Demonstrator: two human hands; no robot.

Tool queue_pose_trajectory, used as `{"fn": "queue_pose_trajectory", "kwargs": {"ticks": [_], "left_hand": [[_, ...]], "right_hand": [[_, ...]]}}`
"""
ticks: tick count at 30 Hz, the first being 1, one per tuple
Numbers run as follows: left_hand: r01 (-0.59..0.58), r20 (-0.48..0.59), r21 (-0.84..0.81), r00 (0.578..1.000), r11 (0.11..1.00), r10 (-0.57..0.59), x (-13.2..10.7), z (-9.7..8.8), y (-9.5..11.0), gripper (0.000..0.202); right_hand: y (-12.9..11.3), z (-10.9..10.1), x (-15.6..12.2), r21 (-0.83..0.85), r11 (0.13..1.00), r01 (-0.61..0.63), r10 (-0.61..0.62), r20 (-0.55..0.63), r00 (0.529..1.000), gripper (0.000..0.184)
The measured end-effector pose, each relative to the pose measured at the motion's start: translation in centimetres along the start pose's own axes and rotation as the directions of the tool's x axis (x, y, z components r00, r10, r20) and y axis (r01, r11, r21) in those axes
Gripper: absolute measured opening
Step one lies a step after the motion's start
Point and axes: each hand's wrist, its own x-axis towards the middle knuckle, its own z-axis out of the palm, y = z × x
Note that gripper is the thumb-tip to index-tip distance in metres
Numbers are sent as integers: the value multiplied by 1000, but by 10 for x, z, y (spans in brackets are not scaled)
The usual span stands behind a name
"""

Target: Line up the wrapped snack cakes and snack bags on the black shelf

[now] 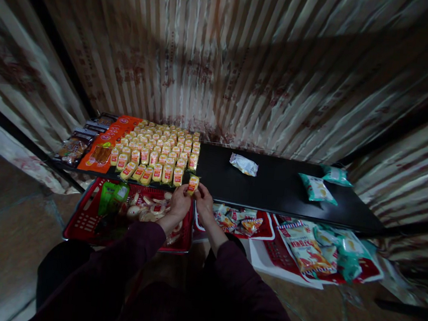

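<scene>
Both my hands meet at the front edge of a black shelf (272, 186), pinching one small yellow snack packet (193, 183) between them. My left hand (179, 202) grips its left side and my right hand (204, 202) its right side, fingers closed. The packet sits at the right end of the front row of several rows of matching yellow packets (157, 152) laid flat on the shelf. Orange packs (112, 138) lie left of those rows.
A red basket (87, 219) of snacks and green packs stands below the shelf at left. Red trays (304, 250) with bagged snacks lie below at right. A white packet (244, 164) and teal packets (316, 188) rest on the shelf. Corrugated metal wall behind.
</scene>
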Motion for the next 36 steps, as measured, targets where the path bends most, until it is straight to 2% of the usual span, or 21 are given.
{"fn": "queue_pose_trajectory", "kwargs": {"ticks": [5,9,17,23,29,36], "left_hand": [[6,32,118,999,993,-10,1,4,9,31],[2,59,190,998,982,-14,3,8,13,33],[-25,91,181,996,983,8,15,19,11,42],[-65,55,169,997,984,56,29,28,3,46],[-43,47,151,998,988,36,36,33,2,42],[-64,31,151,998,987,60,44,37,4,38]], "right_hand": [[4,-2,18,-159,985,61,-61,5,998,37],[7,-1,30,-205,973,105,-101,31,994,36],[9,5,46,-256,960,116,-114,22,993,35],[9,11,57,-258,956,142,-141,25,990,33],[7,11,64,-335,928,165,-162,37,986,32],[13,15,68,-270,941,206,-206,28,978,34]]}}
